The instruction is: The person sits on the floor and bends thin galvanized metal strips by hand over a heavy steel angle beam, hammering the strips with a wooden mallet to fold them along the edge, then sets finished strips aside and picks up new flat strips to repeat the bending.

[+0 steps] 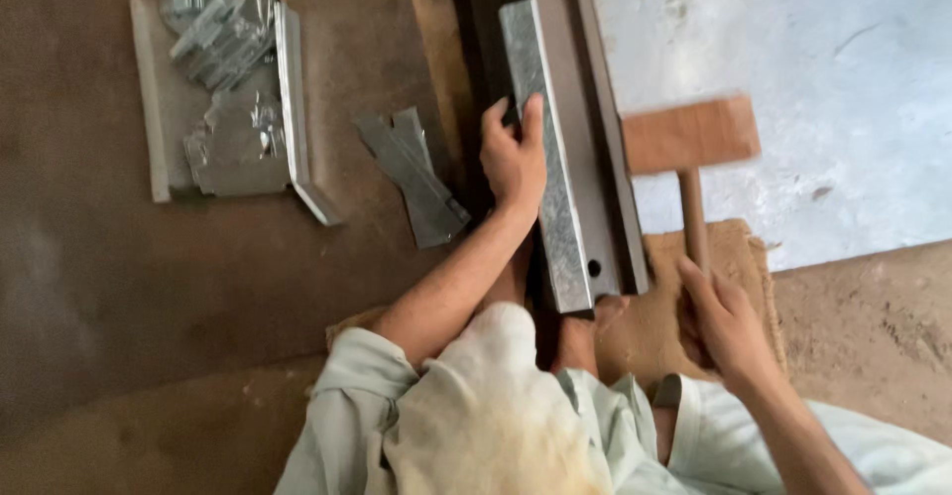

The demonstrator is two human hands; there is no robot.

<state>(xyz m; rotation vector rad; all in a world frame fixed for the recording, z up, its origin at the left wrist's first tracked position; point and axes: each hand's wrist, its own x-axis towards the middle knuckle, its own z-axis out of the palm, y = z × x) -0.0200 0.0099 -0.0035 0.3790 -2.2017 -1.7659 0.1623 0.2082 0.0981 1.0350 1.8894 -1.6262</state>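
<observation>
Two hands busy: left hand [513,158] gripping galvanized sheet strip [543,158]; right hand [722,321] fisted around wooden mallet [690,148], raised just right of strip.

Both hands [514,158] [724,321] clenched, forearms extended

You have one wooden mallet [690,134] at three o'clock and one long galvanized strip [543,148] at twelve. At nine o'clock lie two loose cut sheet pieces [412,173]; at ten, one tray [154,108] holds a heap of offcuts [223,78] too jumbled to count.
</observation>
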